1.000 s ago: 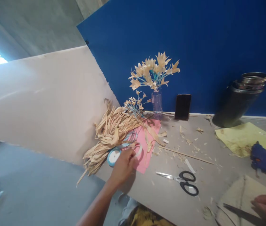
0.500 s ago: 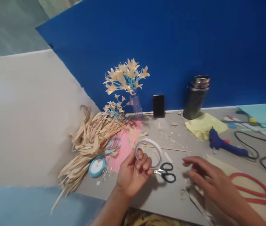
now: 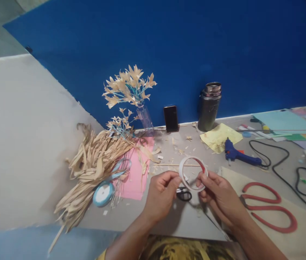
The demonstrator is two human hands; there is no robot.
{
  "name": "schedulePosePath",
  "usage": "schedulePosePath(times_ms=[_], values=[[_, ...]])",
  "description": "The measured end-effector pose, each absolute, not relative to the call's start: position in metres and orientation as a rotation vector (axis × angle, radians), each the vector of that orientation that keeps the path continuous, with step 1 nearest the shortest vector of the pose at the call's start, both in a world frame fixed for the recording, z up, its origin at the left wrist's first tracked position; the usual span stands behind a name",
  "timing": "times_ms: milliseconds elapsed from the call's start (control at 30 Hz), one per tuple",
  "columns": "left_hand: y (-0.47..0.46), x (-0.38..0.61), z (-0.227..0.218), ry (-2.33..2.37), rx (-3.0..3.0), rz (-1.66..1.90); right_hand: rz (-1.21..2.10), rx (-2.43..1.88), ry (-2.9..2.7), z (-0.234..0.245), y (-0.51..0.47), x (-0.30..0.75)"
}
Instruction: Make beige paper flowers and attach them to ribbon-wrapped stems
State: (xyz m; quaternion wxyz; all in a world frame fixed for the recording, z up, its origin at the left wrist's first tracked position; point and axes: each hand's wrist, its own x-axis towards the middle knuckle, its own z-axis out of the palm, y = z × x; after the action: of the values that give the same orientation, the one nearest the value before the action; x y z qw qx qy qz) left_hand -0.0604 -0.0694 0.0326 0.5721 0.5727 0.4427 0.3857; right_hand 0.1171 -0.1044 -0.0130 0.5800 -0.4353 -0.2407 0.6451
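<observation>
Between my two hands a roll of white tape (image 3: 182, 169) is held up above the table, its reddish inner core partly visible. My left hand (image 3: 161, 193) pinches the roll's left edge with thumb and fingertips. On the other side, my right hand (image 3: 218, 193) grips the right edge, thumb in front. Just behind and below the roll lie small black-handled scissors (image 3: 184, 195), partly hidden by my left fingers and the tape. Large red-handled scissors (image 3: 271, 208) rest on a pale cloth to the right of my right hand.
Left are dried husk strips (image 3: 88, 169), a blue ribbon spool (image 3: 103, 194) and pink paper (image 3: 134, 186). Straw-coloured flowers (image 3: 128, 85), a phone (image 3: 170, 119) and a dark flask (image 3: 209, 107) stand at the blue wall. A blue glue gun (image 3: 241, 155) lies right, its cord trailing.
My right hand has moved left from over the table and taken hold of the tape roll. The roll, first in my left hand alone, is now between both. The view has shifted right.
</observation>
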Motion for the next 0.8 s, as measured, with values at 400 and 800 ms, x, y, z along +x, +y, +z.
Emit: schedulePosePath(times_ms=[400,800], values=[[-0.063,-0.069,0.047,0.993,1.767,1.002,0.767,-1.312,-1.429,0.003,-0.118,0.124],[-0.050,-0.044,0.009,0.609,0.324,0.805,1.252,-1.161,-1.244,0.008,-0.119,0.112]])
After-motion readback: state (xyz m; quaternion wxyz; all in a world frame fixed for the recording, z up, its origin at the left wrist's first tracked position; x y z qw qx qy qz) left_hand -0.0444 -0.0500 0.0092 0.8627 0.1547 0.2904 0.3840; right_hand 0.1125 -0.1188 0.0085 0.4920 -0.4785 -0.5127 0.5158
